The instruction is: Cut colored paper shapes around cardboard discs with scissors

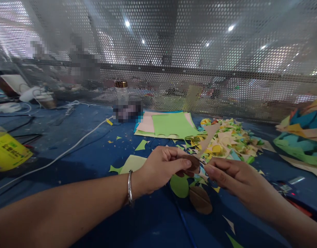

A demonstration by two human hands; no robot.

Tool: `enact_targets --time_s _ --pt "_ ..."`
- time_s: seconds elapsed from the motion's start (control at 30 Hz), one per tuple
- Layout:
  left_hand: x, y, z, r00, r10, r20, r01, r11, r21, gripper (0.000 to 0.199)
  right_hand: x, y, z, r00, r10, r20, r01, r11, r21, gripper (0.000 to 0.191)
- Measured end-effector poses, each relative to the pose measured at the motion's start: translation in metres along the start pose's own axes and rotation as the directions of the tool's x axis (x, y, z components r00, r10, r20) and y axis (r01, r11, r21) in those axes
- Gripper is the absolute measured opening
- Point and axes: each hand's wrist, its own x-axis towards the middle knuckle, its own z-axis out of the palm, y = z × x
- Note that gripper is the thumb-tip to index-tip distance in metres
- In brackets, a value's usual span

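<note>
My left hand (171, 167), with a silver bracelet at the wrist, pinches a brown paper leaf (193, 164) between thumb and fingers. My right hand (225, 174) is closed just right of it, thumb and fingertips pressed together near the leaf's edge. A thin dark line shows between the two hands; what the right fingers hold is too small to make out. A pale paper strip (209, 137) stands up behind the fingertips. Below the hands lie a green paper leaf (180, 186) and another brown paper leaf (200, 199) with a line down its middle.
A heap of paper scraps (225, 139) lies beyond my right hand, beside stacked coloured sheets (173, 124). A white cable (78, 141) crosses the blue table. Left is a yellow package (10, 151); right, layered paper pieces (303, 134). A perforated metal screen (158, 65) bounds the back.
</note>
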Motion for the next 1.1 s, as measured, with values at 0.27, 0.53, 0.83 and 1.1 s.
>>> enact_targets --time_s 0.27,0.53,0.83,1.1 --pt "0.002 -0.002 -0.001 1.000 -0.014 0.020 0.015 0.999 -0.051 0.010 -0.001 0.004 0.000 1.000 -0.012 0.004 0.012 0.999 -0.039 0.062" --pt "0.004 0.001 -0.001 0.999 -0.048 0.017 0.049 0.998 -0.031 0.014 0.001 0.015 0.000 0.999 0.022 0.049 -0.023 1.000 0.010 0.058" --pt "0.008 -0.005 -0.005 0.996 -0.081 0.036 0.080 0.997 0.021 0.012 0.003 0.010 0.002 1.000 0.024 0.014 -0.025 0.997 0.070 0.052" --pt "0.008 -0.007 -0.006 0.998 -0.061 -0.008 0.062 0.994 0.090 0.009 0.005 0.024 -0.002 0.983 0.155 -0.100 -0.137 0.977 0.163 0.057"
